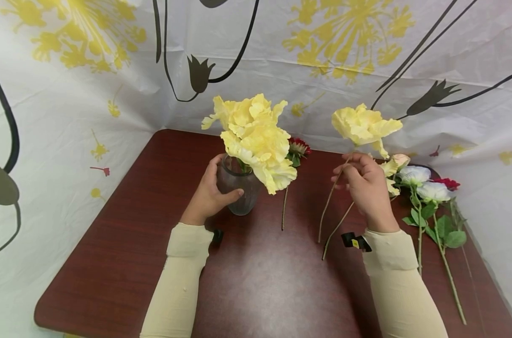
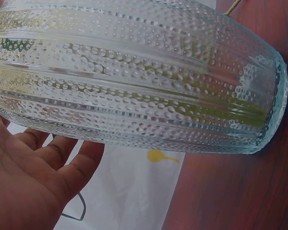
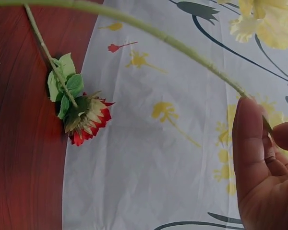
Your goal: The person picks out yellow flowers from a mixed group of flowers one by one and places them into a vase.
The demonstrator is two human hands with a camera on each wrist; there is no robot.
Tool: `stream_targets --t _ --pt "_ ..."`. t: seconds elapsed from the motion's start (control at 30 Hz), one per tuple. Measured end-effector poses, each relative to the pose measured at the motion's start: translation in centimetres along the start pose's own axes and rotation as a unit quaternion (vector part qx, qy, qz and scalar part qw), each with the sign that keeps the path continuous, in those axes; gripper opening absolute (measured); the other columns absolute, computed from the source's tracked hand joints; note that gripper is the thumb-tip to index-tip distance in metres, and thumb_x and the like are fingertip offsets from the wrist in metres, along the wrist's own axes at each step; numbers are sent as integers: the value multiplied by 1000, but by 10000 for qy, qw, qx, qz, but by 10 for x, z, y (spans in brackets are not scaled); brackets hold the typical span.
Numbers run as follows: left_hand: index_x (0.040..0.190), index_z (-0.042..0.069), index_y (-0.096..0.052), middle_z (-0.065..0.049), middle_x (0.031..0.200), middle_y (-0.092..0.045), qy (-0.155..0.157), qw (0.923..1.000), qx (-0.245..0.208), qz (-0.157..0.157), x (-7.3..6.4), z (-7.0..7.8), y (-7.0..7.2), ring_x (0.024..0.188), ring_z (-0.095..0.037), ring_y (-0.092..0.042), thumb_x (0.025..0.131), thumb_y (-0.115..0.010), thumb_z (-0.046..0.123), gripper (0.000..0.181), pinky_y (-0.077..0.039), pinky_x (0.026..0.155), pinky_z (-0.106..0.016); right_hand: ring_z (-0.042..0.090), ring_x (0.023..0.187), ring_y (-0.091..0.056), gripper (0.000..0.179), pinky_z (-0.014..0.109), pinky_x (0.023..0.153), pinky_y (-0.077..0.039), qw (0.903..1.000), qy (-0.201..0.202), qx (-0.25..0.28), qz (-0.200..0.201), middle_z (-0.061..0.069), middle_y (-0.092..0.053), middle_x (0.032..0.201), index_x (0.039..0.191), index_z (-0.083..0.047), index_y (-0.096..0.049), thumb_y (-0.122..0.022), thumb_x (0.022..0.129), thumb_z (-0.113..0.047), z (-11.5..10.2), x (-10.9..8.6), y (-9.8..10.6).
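My left hand (image 1: 213, 190) grips a clear glass vase (image 1: 243, 199) around its side, thumb in front and fingers behind. In the left wrist view, the vase (image 2: 149, 86) shows a bumpy, ribbed surface, with green stems inside. Big yellow flowers (image 1: 256, 136) spill over its rim toward the right. To the right of the vase, my right hand (image 1: 363, 180) pinches the thin stem of another yellow flower (image 1: 363, 124), held upright with the bloom above the fingers. The right wrist view shows its green stem (image 3: 182, 50) running between thumb and fingers (image 3: 249, 139).
A red flower (image 1: 299, 148) lies on the dark wooden table (image 1: 125, 211) behind the vase. At the right lie another yellow flower (image 1: 390, 173), white flowers (image 1: 433, 191), a peach bud (image 1: 401, 160) and a red bloom (image 1: 447, 183). A patterned white curtain (image 1: 247, 56) borders the table.
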State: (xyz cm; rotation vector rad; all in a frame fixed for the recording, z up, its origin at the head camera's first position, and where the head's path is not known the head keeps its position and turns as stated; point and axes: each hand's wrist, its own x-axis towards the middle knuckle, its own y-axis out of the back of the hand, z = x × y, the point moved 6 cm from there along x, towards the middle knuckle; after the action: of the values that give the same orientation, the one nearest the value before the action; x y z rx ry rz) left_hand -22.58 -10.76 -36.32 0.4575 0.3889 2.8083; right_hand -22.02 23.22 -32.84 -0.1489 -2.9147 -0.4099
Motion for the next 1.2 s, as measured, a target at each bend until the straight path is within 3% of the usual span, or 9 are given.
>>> stream_targets --t 0.17,0.33,0.5,0.8,0.93,1.03,1.1,1.2 --pt "152 5 -24 -17 144 -37 -55 10000 -8 10 0 0 0 129 -29 -42 83 -74 14 86 -39 102 -51 18 75 -69 19 30 63 -57 9992 198 312 130 9 -68 90 118 -5 -55 -55 99 -8 -5 -2 -2" --pt "152 6 -24 -17 144 -37 -85 10000 -21 28 0 -1 0 128 -28 -43 82 -75 14 87 -40 102 -50 17 75 -69 20 25 64 -56 9993 280 144 182 5 -68 91 117 -5 -55 -56 97 -4 -5 -3 -4" --pt "152 6 -23 -17 144 -37 -73 10000 -10 9 0 0 0 128 -28 -43 82 -75 14 87 -40 102 -50 17 79 -68 23 26 67 -56 9996 264 32 115 14 -65 99 122 -6 -53 -54 99 -5 -3 -3 -5" --pt "153 6 -23 -17 144 -36 50 10000 26 0 -1 0 0 129 -30 -41 83 -74 15 87 -39 103 -52 15 85 -68 25 26 71 -56 9996 208 -99 151 18 -62 106 126 -5 -51 -50 103 -13 -2 -4 -6" --pt "153 6 -22 -17 145 -36 71 10000 46 1 0 0 0 130 -30 -41 83 -74 16 87 -38 103 -52 16 87 -67 25 25 71 -56 9992 271 177 236 17 -62 106 127 -5 -50 -49 103 -12 -5 -4 -6" --pt "153 7 -22 -17 145 -36 85 10000 38 4 0 0 0 129 -30 -41 83 -74 16 87 -39 102 -52 20 89 -67 24 26 72 -56 9957 398 723 418 15 -62 104 126 -5 -50 -48 103 -10 -11 -6 -5" --pt "153 7 -22 -17 145 -36 97 9999 29 2 -1 -1 0 129 -30 -41 83 -74 16 87 -39 102 -51 22 89 -67 22 28 72 -57 9891 579 1215 594 15 -62 104 124 -3 -50 -49 102 -6 -16 -8 -5" --pt "153 7 -22 -17 144 -36 67 10000 17 -4 0 -1 0 128 -30 -42 83 -74 15 88 -40 101 -51 26 87 -66 19 30 71 -57 9696 977 2064 883 18 -61 101 120 1 -51 -49 101 1 -25 -9 -6"
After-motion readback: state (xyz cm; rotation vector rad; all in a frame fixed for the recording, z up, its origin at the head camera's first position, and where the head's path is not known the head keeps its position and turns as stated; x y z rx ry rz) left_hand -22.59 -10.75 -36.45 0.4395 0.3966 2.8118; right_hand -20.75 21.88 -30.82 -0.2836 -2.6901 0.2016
